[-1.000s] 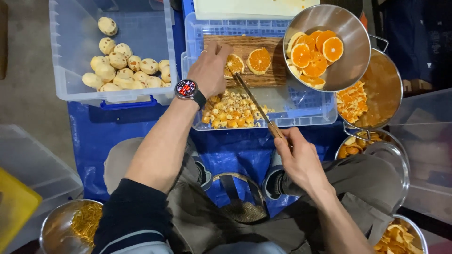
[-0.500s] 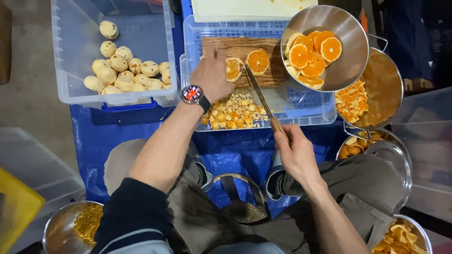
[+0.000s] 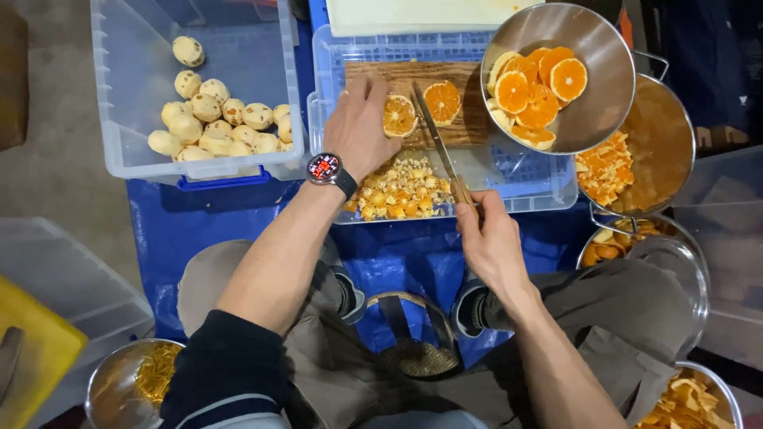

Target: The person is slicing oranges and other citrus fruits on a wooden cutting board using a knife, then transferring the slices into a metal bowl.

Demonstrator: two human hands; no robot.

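Being steadied under the left hand [image 3: 362,127] in the head view is an orange half [image 3: 399,116], cut face up, on the wooden cutting board [image 3: 469,119]; the fingers of that hand are curled and pressed down, with the fingertips resting on the board and against the near edge of the fruit, just to the hand's right. The knife [image 3: 435,143] is being held by the right hand [image 3: 486,238], whose fingers are closed tight around the wooden handle, the blade reaching away from that hand and lying between the held half and a second orange half [image 3: 442,101] just beyond the blade. The step in hand is judged to be the slicing of the halved orange, with the cut not yet being made. The next move is judged to call for the blade being brought over the held half while the left fingertips are kept clear of the edge. Further right of the right hand, orange slices [image 3: 534,87] are being collected in a tilted steel bowl [image 3: 604,111], and peel pieces are lying in a pot [image 3: 668,151] beyond it. Just under the left wrist, chopped scraps [image 3: 397,191] are piled in the clear tray [image 3: 540,191]. Well to the left of the left hand, peeled pale fruits [image 3: 214,123] are sitting in a clear bin [image 3: 119,119].
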